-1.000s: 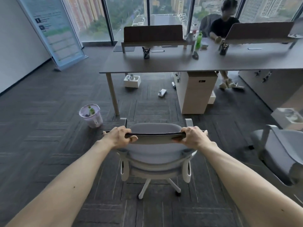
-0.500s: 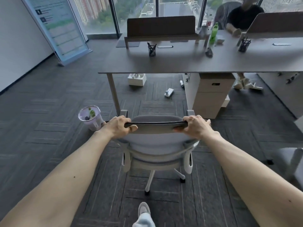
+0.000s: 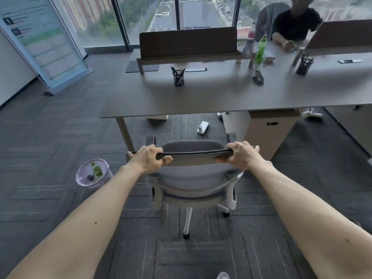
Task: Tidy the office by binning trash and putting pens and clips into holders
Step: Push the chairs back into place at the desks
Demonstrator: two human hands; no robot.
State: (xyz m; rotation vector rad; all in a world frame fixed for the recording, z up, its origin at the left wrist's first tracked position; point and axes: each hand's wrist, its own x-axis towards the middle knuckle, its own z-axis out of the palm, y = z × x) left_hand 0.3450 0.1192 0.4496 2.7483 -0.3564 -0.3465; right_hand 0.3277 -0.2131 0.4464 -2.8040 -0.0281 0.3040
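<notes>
Firmly clamped on the dark top rail of the grey office chair: left hand near the rail's left end, right hand near its right end, fingers curled over the edge, thumbs tucked under. Stood facing the desk, chair seat just short of the desk's front edge, white wheeled base on the dark carpet.

Off to the left of the chair, near the desk leg: a small lined trash bin on the floor, with green scraps and something dark inside. On the carpet under the desk, a small white box-like item, too blurred to identify.

On the desktop, well apart: a mesh pen holder with pens, in front of the brown divider panel; a second pen holder further right. Between them, a green bottle upright and a dark mouse-like object. Beyond the desk, another person in a dark shirt, seated by the window.
</notes>
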